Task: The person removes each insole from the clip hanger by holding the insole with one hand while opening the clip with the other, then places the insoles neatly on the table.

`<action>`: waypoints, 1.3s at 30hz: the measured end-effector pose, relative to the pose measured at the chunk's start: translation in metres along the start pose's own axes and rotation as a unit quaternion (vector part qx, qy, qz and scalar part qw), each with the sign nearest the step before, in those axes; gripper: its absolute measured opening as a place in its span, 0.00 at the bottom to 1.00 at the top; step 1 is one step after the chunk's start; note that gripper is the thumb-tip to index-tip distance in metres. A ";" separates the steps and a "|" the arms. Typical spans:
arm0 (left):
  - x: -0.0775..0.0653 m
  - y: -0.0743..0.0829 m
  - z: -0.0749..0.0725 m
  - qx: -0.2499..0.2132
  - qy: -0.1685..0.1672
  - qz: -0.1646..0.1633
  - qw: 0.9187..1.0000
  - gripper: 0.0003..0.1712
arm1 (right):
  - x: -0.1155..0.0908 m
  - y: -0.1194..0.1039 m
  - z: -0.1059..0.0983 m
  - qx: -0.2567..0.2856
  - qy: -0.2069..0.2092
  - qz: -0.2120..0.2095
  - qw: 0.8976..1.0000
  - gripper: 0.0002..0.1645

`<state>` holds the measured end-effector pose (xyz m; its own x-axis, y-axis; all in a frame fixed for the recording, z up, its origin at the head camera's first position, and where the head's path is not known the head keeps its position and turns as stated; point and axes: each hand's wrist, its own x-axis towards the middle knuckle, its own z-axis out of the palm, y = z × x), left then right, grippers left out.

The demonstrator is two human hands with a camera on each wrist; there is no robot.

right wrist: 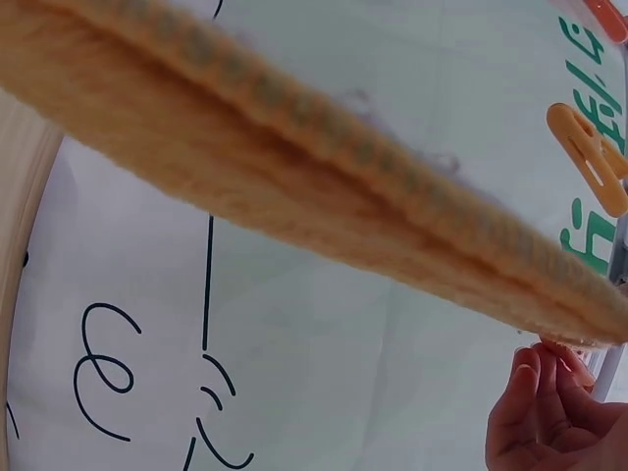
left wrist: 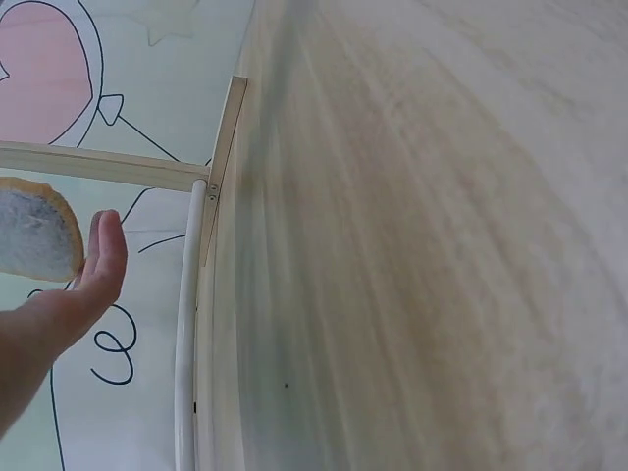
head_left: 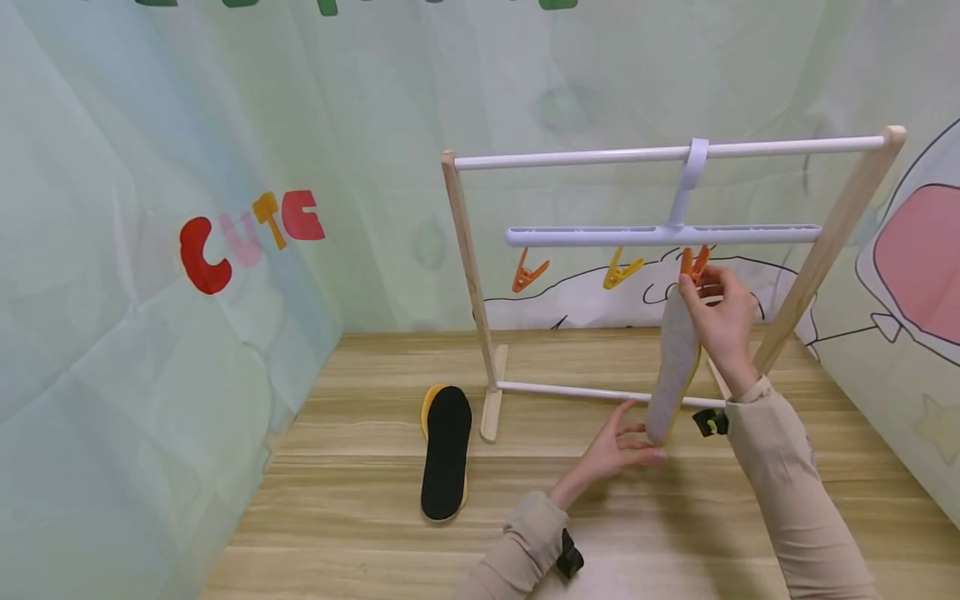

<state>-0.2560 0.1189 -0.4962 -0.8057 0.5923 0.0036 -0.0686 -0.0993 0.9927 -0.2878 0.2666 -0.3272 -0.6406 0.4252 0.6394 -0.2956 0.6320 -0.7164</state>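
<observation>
An insole [head_left: 673, 367] with a grey face and a yellow fleecy edge hangs upright below the hanger; its edge fills much of the right wrist view. My right hand [head_left: 722, 317] is at its top end, thumb and fingers pinching the orange clip [head_left: 694, 262] under the hanger's right half. Part of that clip is hidden by the fingers. My left hand [head_left: 615, 450] is beside the insole's bottom end, fingers extended; in the left wrist view they are next to the insole's edge [left wrist: 39, 231]. Whether they touch it I cannot tell.
A white hanger [head_left: 600, 237] hooks over the top bar [head_left: 570, 157] of a wooden-sided rack. Another orange clip [head_left: 528, 272] and a yellow clip [head_left: 621, 270] dangle from it. On the table at left lies a black insole [head_left: 447, 454] over a yellow one [head_left: 427, 408].
</observation>
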 end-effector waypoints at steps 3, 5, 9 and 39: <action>0.000 -0.001 0.000 -0.003 0.006 0.013 1.000 0.38 | 0.000 0.000 0.000 0.000 0.000 -0.001 1.000 0.21; 0.000 -0.001 0.001 -0.003 0.012 0.025 1.000 0.33 | 0.000 0.000 0.000 0.000 0.000 -0.005 1.000 0.21; 0.001 -0.003 0.001 -0.002 0.020 0.036 0.999 0.25 | 0.002 0.001 0.000 0.006 0.002 -0.011 1.000 0.22; -0.009 0.009 -0.001 -0.011 0.051 0.042 0.998 0.18 | 0.016 -0.010 -0.005 -0.055 0.006 0.026 0.998 0.28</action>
<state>-0.2503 0.1122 -0.4871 -0.8650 0.4965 0.0730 -0.0106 -0.1634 0.9865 -0.2909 0.2701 -0.3082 -0.6443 0.4674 0.6054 -0.1823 0.6749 -0.7150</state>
